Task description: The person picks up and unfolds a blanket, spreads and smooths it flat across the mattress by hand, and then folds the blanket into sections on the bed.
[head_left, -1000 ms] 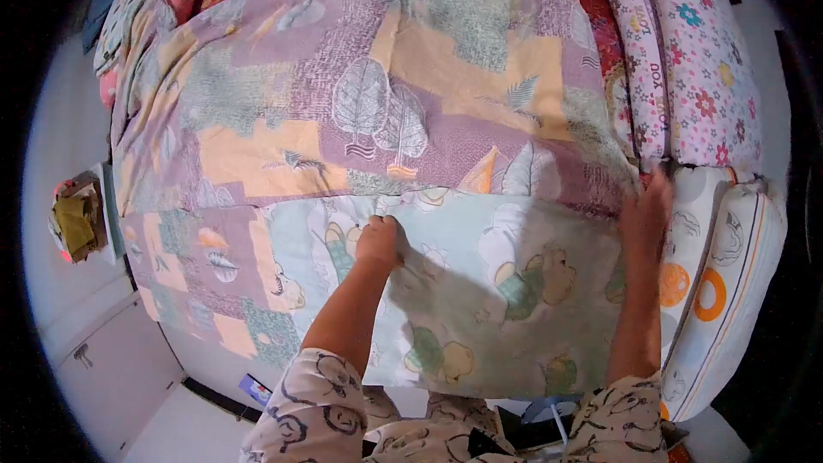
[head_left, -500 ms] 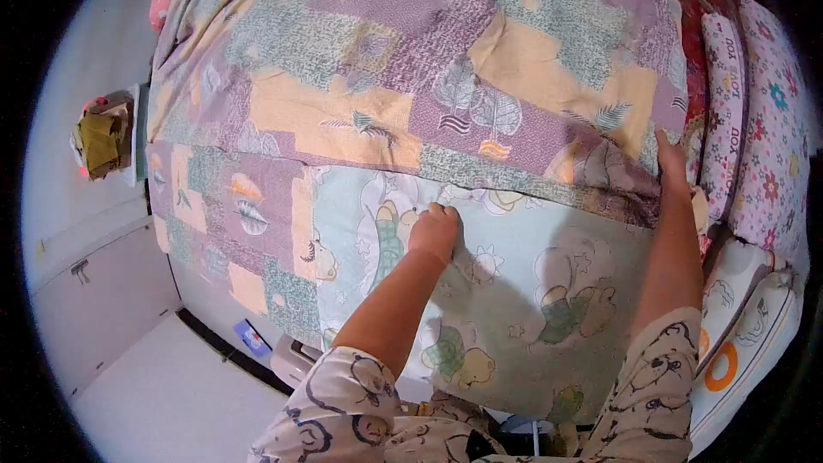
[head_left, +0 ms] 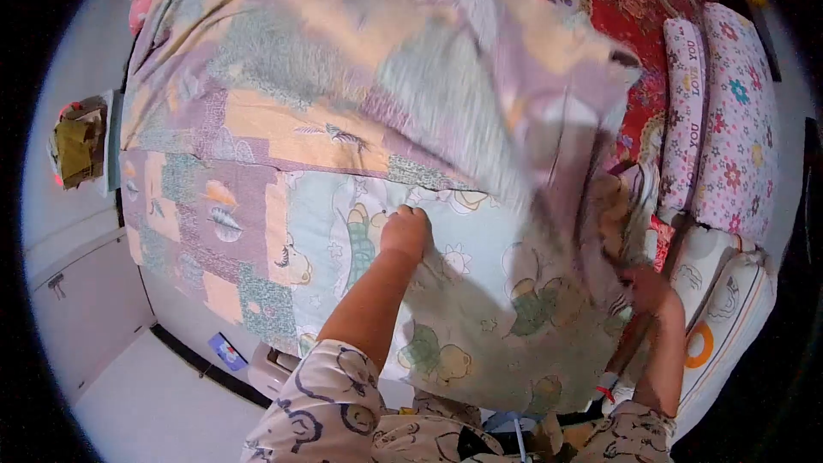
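Observation:
A patchwork-print blanket [head_left: 300,133] in purple, green and yellow is spread over the bed, its right part lifted, folded and smeared by motion. Pale green bear-print cloth [head_left: 463,309] shows along the near side. My left hand [head_left: 405,233] rests closed on this cloth, with creases beside the fist; its fingertips are hidden. Low on the right side, my right hand [head_left: 650,290] is closed on the blanket's edge, slightly blurred, with the fabric sweeping up and away from it.
Flowered pillows [head_left: 733,129] and white cushions [head_left: 720,317] line the right side. Red floral bedding [head_left: 634,26] lies at the far right. A pale cabinet [head_left: 86,317] stands at left, and a small tray of items [head_left: 81,146] lies beyond it.
My right hand has come down toward me, pulling the blanket's right edge with it. The blanket has lifted and folded, uncovering red bedding behind. My left hand stays on the bear-print cloth.

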Action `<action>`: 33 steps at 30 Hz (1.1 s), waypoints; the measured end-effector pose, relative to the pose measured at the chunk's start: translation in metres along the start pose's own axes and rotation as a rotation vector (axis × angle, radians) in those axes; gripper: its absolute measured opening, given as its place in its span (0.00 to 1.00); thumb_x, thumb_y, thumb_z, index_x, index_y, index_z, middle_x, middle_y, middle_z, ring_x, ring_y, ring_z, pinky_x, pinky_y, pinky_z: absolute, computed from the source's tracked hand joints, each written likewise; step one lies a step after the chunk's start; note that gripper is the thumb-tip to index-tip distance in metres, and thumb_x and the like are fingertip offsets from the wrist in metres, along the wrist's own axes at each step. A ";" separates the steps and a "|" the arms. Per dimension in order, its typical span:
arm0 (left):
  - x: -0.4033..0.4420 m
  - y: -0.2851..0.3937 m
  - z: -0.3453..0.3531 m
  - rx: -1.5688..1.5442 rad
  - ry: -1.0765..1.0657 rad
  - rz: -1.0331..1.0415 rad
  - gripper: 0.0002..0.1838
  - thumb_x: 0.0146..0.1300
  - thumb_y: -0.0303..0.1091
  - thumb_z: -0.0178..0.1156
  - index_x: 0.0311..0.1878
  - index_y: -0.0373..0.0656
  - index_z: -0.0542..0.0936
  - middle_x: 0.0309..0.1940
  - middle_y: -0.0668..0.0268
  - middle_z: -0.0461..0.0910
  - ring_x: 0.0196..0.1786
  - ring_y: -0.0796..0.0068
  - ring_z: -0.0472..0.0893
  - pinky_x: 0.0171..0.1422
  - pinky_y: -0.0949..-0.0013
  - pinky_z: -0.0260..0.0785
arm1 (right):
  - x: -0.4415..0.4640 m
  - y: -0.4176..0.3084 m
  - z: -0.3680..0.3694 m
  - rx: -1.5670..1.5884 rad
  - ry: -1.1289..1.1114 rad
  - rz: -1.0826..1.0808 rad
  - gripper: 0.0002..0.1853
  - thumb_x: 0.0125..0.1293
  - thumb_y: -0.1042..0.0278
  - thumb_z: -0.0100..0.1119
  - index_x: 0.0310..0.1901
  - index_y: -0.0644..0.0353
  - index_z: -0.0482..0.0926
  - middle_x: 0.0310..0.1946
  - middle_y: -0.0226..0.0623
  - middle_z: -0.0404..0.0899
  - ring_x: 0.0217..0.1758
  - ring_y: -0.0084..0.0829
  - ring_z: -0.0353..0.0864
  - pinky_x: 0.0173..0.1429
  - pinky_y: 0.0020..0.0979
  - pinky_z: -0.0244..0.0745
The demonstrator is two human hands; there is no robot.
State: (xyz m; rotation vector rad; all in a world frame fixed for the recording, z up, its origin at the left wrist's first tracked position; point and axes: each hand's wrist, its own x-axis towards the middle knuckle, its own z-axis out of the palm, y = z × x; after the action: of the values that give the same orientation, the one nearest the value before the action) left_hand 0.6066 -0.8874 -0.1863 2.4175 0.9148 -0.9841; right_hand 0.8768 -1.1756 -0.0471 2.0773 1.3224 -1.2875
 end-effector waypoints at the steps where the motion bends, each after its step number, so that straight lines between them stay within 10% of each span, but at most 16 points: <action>1: 0.003 -0.001 -0.001 -0.016 -0.127 -0.035 0.35 0.31 0.35 0.67 0.48 0.41 0.63 0.46 0.56 0.65 0.50 0.60 0.67 0.49 0.68 0.65 | -0.002 -0.004 -0.001 0.003 -0.001 0.005 0.26 0.38 0.73 0.55 0.45 0.58 0.68 0.40 0.42 0.72 0.46 0.33 0.70 0.47 0.29 0.64; 6: 0.025 -0.023 0.056 -0.052 0.088 0.103 0.45 0.33 0.42 0.64 0.60 0.51 0.55 0.60 0.65 0.53 0.63 0.64 0.51 0.63 0.69 0.47 | 0.020 -0.038 -0.029 1.142 0.191 0.031 0.24 0.49 0.66 0.57 0.49 0.62 0.65 0.39 0.35 0.72 0.45 0.28 0.69 0.50 0.26 0.63; 12: 0.017 -0.021 0.041 -0.054 0.011 0.094 0.48 0.29 0.42 0.67 0.59 0.52 0.55 0.59 0.62 0.54 0.62 0.63 0.53 0.63 0.69 0.48 | 0.145 -0.010 -0.074 1.310 0.931 0.174 0.22 0.56 0.56 0.49 0.45 0.66 0.69 0.40 0.36 0.71 0.45 0.28 0.69 0.46 0.25 0.63; 14: 0.009 -0.017 0.024 -0.143 -0.084 0.020 0.49 0.28 0.43 0.69 0.59 0.51 0.55 0.59 0.62 0.54 0.61 0.63 0.54 0.62 0.69 0.50 | 0.196 0.006 -0.074 1.198 0.787 0.452 0.28 0.53 0.53 0.53 0.50 0.66 0.64 0.39 0.38 0.70 0.43 0.28 0.70 0.48 0.28 0.62; 18: 0.009 -0.015 0.022 -0.068 -0.120 -0.028 0.50 0.28 0.43 0.69 0.59 0.51 0.55 0.59 0.62 0.54 0.61 0.62 0.55 0.61 0.69 0.53 | 0.208 -0.025 -0.128 1.994 0.899 -0.172 0.21 0.55 0.60 0.50 0.48 0.64 0.66 0.42 0.38 0.70 0.45 0.28 0.70 0.47 0.26 0.66; 20: 0.006 -0.014 0.024 -0.079 0.010 0.039 0.31 0.38 0.31 0.59 0.52 0.47 0.65 0.51 0.59 0.66 0.52 0.61 0.66 0.53 0.68 0.60 | 0.157 -0.055 -0.176 1.891 0.984 -0.576 0.16 0.57 0.65 0.47 0.45 0.64 0.68 0.41 0.36 0.72 0.45 0.28 0.71 0.47 0.25 0.67; 22: 0.006 -0.022 0.038 -0.066 0.263 0.152 0.34 0.34 0.31 0.62 0.52 0.47 0.65 0.50 0.59 0.66 0.51 0.61 0.67 0.54 0.69 0.60 | 0.080 -0.102 -0.202 1.926 1.065 -0.458 0.15 0.58 0.68 0.43 0.46 0.63 0.68 0.41 0.37 0.71 0.44 0.26 0.71 0.48 0.25 0.67; 24: -0.012 -0.007 -0.007 0.000 -0.168 0.071 0.33 0.34 0.31 0.62 0.51 0.46 0.66 0.51 0.59 0.66 0.52 0.62 0.67 0.53 0.68 0.61 | 0.035 -0.104 -0.171 1.852 0.995 -0.454 0.14 0.55 0.67 0.45 0.41 0.65 0.70 0.37 0.36 0.73 0.39 0.29 0.74 0.44 0.28 0.69; 28: -0.004 -0.012 0.005 -0.095 -0.025 0.123 0.36 0.34 0.31 0.62 0.53 0.47 0.63 0.51 0.59 0.65 0.53 0.61 0.66 0.52 0.66 0.62 | -0.028 -0.080 -0.023 1.741 0.844 -0.232 0.17 0.53 0.64 0.46 0.45 0.61 0.68 0.37 0.37 0.72 0.42 0.30 0.71 0.45 0.29 0.67; 33: -0.014 -0.020 0.011 0.022 0.199 0.272 0.35 0.39 0.31 0.59 0.56 0.47 0.60 0.52 0.59 0.64 0.55 0.60 0.63 0.54 0.65 0.60 | -0.074 -0.117 0.122 0.949 0.060 -0.278 0.25 0.43 0.68 0.56 0.47 0.59 0.68 0.31 0.41 0.75 0.46 0.34 0.70 0.47 0.31 0.66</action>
State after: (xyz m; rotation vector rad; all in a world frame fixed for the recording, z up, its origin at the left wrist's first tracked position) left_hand 0.5804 -0.8849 -0.1855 2.6057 0.6151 -0.6681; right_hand 0.7047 -1.2408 -0.0294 2.5608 1.1590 -2.3246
